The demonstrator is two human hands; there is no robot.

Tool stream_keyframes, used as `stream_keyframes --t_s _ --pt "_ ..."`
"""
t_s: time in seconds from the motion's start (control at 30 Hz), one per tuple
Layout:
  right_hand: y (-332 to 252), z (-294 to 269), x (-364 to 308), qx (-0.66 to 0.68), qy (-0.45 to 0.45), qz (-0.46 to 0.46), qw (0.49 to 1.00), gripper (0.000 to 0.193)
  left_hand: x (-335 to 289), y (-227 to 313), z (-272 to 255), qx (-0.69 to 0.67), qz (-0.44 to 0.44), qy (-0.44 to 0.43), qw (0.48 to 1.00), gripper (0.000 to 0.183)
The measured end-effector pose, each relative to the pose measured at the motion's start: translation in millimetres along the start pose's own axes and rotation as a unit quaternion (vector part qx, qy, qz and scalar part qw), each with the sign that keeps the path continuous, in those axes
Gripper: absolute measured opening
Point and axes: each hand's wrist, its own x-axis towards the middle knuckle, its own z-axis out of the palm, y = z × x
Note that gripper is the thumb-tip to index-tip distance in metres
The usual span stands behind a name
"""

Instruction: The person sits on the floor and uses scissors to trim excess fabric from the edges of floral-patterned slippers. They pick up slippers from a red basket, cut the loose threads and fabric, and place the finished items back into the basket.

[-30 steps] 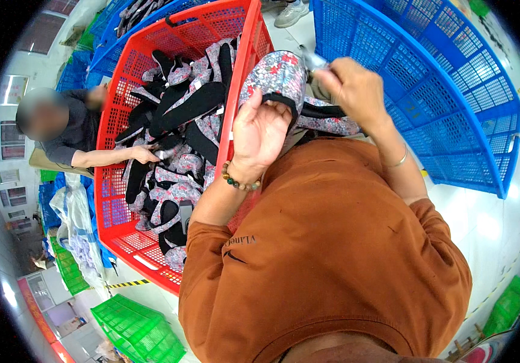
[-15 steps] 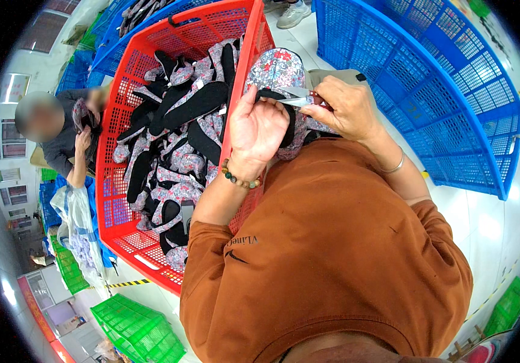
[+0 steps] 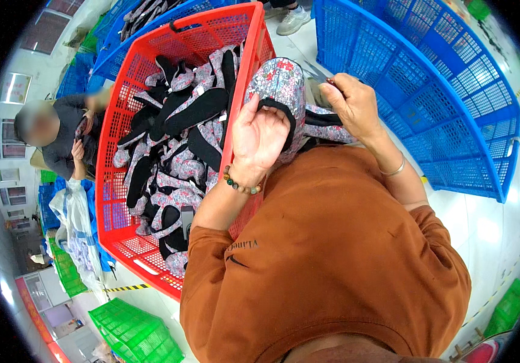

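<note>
A floral slipper [image 3: 281,78] with a black-edged opening is held toe up before my chest. My left hand [image 3: 260,136] grips it at the opening, palm up, with the fingers reaching inside and the thumb along its left edge. To the right of it, my right hand [image 3: 355,106] is closed around the dark red handle of a pair of scissors [image 3: 317,72]. Their metal blades point up and left, apart from the slipper. Another floral piece with black parts [image 3: 326,124] lies below my right hand, against my body; its full shape is hidden.
At my left stands a red plastic crate [image 3: 169,275] heaped with floral-and-black slippers [image 3: 196,112]. Big blue crates [image 3: 417,103] stand at the right. Beyond the red crate, a co-worker [image 3: 60,136] handles a dark item. A green crate [image 3: 136,333] sits at the lower left.
My right hand has drawn the scissors away from the slipper's opening, up and to the right. More of the slipper now shows. The co-worker's hands have shifted slightly.
</note>
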Motion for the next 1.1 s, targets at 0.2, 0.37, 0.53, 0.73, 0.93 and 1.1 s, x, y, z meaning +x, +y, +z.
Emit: stream_keyframes --t_s 0.2,0.37,0.53,0.73,0.93,1.1 --pt "3.0 -1.1 2.0 0.034 -0.05 0.043 0.997 0.028 3.5 5.9 -5.6 -0.029 -0.026 -0.058 0.998 0.038" --pt "5.7 5.1 0.7 0.088 -0.059 0.08 0.991 0.035 5.1 20.9 -5.8 -0.114 -0.035 -0.141 0.983 0.041" --pt "-6.0 21.9 -11.0 0.24 -0.091 0.075 0.963 0.017 7.7 29.6 -10.0 -0.12 -0.02 -0.154 0.98 0.039" --pt "33.7 16.0 3.4 0.206 0.019 0.179 0.962 0.01 7.8 34.2 -14.5 -0.112 -0.002 -0.12 0.986 0.037" --pt "16.7 17.3 -3.9 0.298 0.006 0.118 0.947 0.025 8.6 32.0 -11.0 -0.125 -0.036 -0.141 0.981 0.037" --pt "11.3 4.6 4.4 0.375 -0.083 0.199 0.902 0.03 -4.5 14.6 -3.0 0.029 -0.059 -0.139 0.988 0.043"
